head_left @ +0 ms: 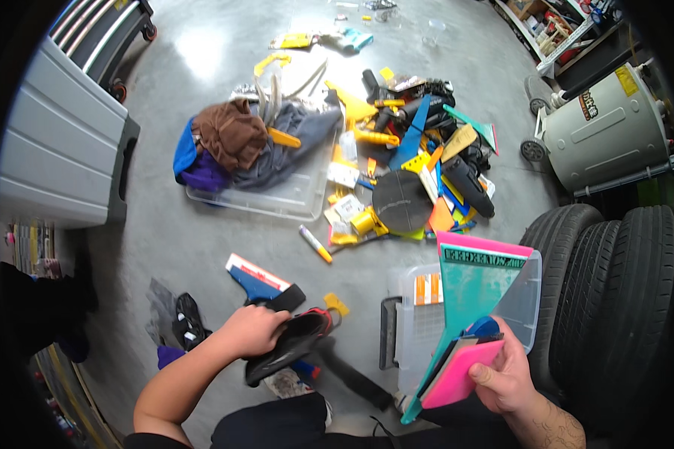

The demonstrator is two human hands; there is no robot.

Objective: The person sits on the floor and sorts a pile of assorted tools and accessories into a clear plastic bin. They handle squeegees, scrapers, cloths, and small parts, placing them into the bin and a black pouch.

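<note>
- Right now, in the head view, the left hand (256,331) has its fingers closed on the edge of a black pouch (293,346) with red trim; a dark strap (356,380) lies beside it.
- The right hand (503,368) clamps a stack of flat scrapers between thumb and fingers: a pink scraper (464,373) on the near side, a tilted teal scraper (473,293) behind it.
- A clear bin (416,340) stands behind that stack, near three tires (614,288).
- Just beyond the left hand lies a blue scraper (252,283) with a white-and-red edge.
- Farther out, a clear tray (266,202) bears brown cloth (231,135), next to a heap of tools including a black disc (402,202).
</note>
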